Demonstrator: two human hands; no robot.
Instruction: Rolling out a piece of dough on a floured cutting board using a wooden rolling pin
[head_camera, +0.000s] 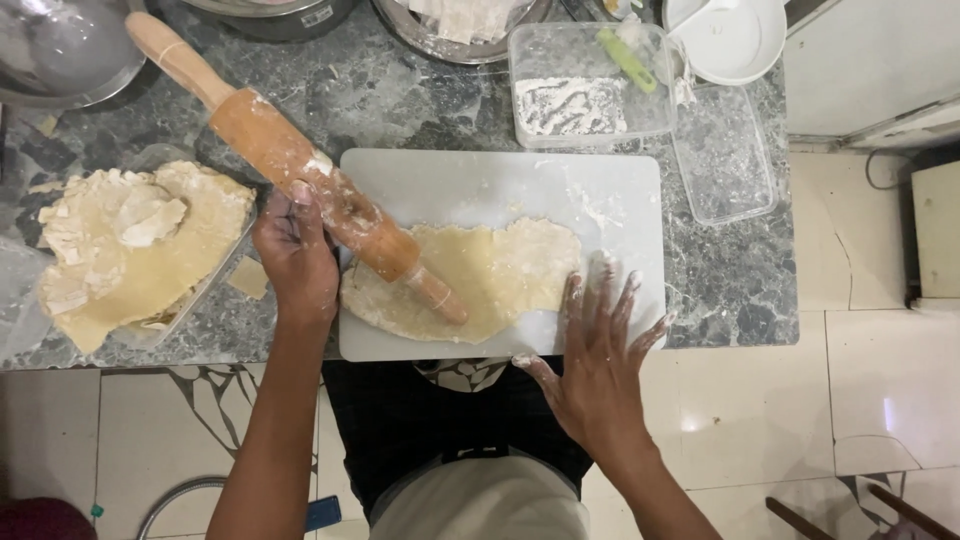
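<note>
Here the left hand (293, 255) grips the rolling pin (300, 165), its long axis running far-left to near-right across the dough sheet (500, 270) on the cutting board (480, 185), while the right hand (600, 350), fingers spread and holding nothing, presses the board's near-right edge.

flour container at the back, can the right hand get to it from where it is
Probably yes. The right hand rests flat on the white cutting board, and the clear flour container stands open just beyond the board's far edge, with nothing between them.
</note>
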